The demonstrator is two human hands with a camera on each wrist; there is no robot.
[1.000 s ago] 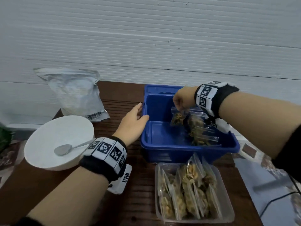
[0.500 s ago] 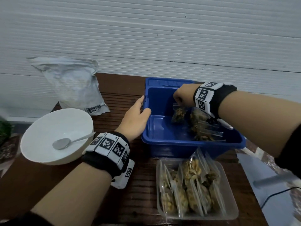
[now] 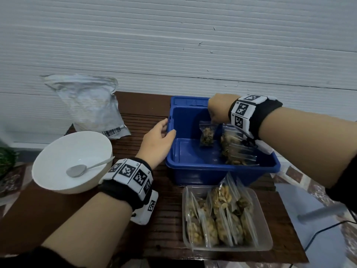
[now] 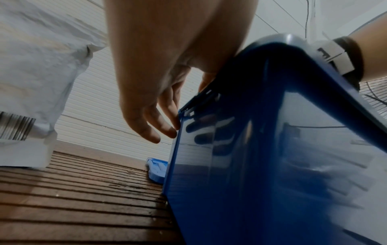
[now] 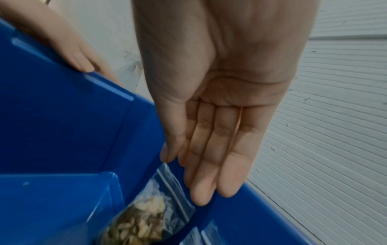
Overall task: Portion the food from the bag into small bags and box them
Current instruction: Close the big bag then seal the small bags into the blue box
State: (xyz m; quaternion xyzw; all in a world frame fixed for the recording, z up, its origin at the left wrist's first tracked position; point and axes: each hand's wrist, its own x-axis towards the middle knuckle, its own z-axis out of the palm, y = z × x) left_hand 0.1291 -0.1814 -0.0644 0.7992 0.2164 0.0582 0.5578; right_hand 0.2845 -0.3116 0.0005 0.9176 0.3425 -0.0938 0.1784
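Observation:
A blue box [image 3: 218,168] stands mid-table. My right hand [image 3: 212,120] reaches down into it near the back wall. Its thumb and forefinger pinch the top corner of a small clear bag of food [image 3: 207,134], which hangs upright. In the right wrist view the other fingers [image 5: 220,165] lie straight over the bag [image 5: 142,222]. Several filled small bags [image 3: 233,149] lie at the box's right side. My left hand [image 3: 169,126] rests on the box's left rim with the thumb over the edge. Its relaxed fingers [image 4: 153,126] touch the outer wall [image 4: 251,165].
A clear tray [image 3: 266,246] of several filled small bags sits in front of the box. At the left stand a white bowl [image 3: 58,151] with a spoon [image 3: 85,168] and the big silver food bag [image 3: 90,107]. The blue lid [image 3: 189,102] lies behind the box.
My right hand has lowered the small bag deeper into the blue box, toward the back. My left hand has stayed on the left rim.

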